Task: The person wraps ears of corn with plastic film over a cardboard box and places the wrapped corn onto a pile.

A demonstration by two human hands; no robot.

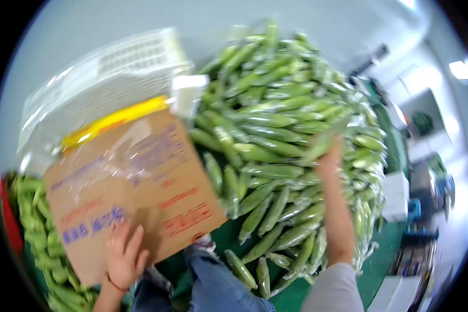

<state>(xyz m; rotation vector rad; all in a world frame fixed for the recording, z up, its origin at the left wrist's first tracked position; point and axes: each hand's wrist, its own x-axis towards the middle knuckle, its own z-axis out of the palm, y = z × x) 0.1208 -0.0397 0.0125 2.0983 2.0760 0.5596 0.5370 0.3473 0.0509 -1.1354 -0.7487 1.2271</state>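
My left hand (124, 252) lies against the lower part of a brown cardboard box (135, 177), its fingers stretched out and apart. The box has blue handwriting, red print and clear tape on it. My right hand (327, 156) reaches over a large heap of what look like ears of corn in green husks (275, 135), many of them in clear plastic film. Its fingers are closed around one ear of corn (320, 143), slightly blurred, just above the heap. The right fingers are partly hidden by that ear.
A white plastic crate (135, 62) stands behind the box, with a yellow strip (114, 119) along the box's far edge. More green ears (36, 223) lie at the left beside something red (11, 213). White boxes (395, 195) and shelving are at the right, over a green floor (387, 255).
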